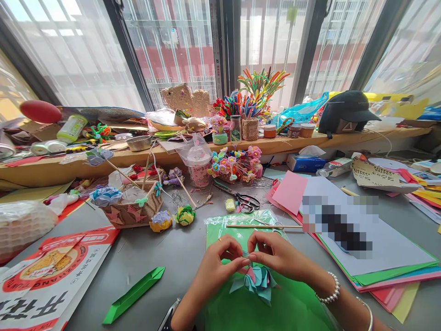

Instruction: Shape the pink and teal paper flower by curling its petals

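Observation:
My left hand and my right hand meet over a green paper sheet on the grey table. Both pinch the top of a folded paper flower with teal and pink petals. The fingers are pressed together at its tip. A thin wooden stick lies just beyond my hands on the green sheet. Scissors rest further back. A bead bracelet circles my right wrist.
A stack of coloured paper lies at right, a folded green paper strip at lower left, a printed bag at far left. A paper basket with paper flowers stands behind. The window ledge is crowded with craft items.

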`<state>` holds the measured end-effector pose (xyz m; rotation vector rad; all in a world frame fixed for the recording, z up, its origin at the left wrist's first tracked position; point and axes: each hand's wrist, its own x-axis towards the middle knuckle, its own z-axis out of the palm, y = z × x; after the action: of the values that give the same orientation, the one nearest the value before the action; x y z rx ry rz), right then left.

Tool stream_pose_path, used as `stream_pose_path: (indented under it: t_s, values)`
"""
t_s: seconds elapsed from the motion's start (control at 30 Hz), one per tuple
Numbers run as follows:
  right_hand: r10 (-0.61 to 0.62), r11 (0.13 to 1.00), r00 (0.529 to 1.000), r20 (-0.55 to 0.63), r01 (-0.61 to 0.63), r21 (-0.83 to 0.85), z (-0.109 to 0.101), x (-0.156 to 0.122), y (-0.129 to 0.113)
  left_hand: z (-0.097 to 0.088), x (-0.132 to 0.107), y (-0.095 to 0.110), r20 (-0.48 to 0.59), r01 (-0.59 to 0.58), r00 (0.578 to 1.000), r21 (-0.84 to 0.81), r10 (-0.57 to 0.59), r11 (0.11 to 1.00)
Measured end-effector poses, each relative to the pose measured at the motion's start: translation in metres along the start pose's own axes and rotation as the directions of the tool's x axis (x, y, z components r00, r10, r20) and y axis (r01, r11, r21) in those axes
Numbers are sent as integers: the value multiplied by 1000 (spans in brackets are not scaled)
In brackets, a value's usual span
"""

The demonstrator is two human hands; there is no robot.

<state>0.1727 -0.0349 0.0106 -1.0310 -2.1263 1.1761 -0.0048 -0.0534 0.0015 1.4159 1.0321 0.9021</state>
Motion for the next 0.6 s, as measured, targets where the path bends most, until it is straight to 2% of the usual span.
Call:
stream_pose_path:
  t_s: [0.17, 0.6]
  values:
    - [-4, 1000, 999, 46, 4, -1, -4, -1, 0, 0, 0, -2, 36, 70, 997, -7, -70, 998]
    - [21, 1000, 999, 40, -21, 0, -5, -2, -1, -2, 0, -4, 44, 104, 994, -73, -101, 992]
